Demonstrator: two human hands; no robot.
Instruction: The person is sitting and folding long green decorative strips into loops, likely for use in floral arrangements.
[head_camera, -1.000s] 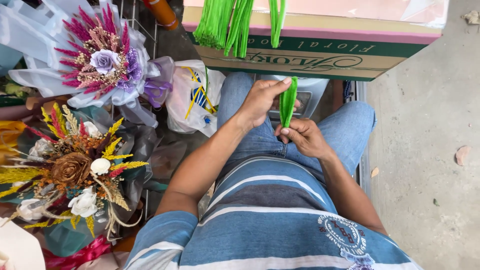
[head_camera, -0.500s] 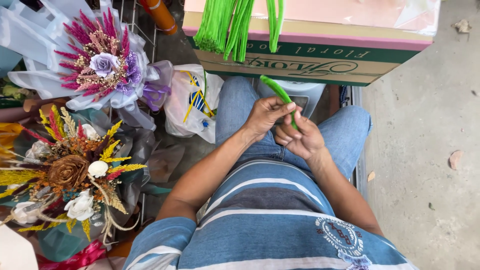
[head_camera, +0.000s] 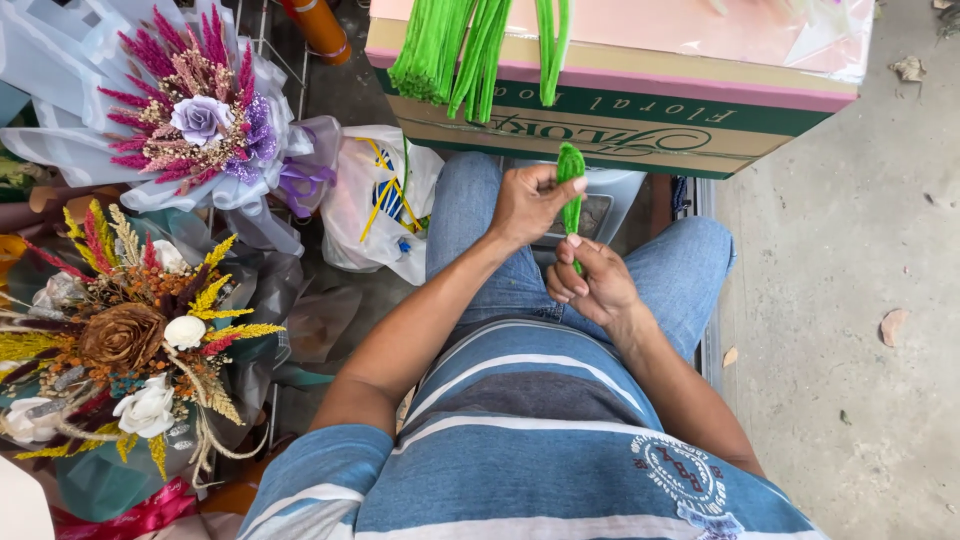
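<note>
Two hands pinch one fuzzy green bendable wire stem (head_camera: 570, 185), left hand (head_camera: 528, 200) at twelve o'clock, right hand (head_camera: 592, 282) at six; it looks light, soft and pliable, best gripped near its ends.

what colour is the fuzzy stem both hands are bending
Bright green fuzzy stem, clearest in the head view.

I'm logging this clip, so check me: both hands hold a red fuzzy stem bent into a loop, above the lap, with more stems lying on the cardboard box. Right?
Not quite: the fuzzy stem is green, not red. The head view shows the left hand and right hand holding it, bent into a loop, above the lap, with more green stems lying on the cardboard box.
</note>
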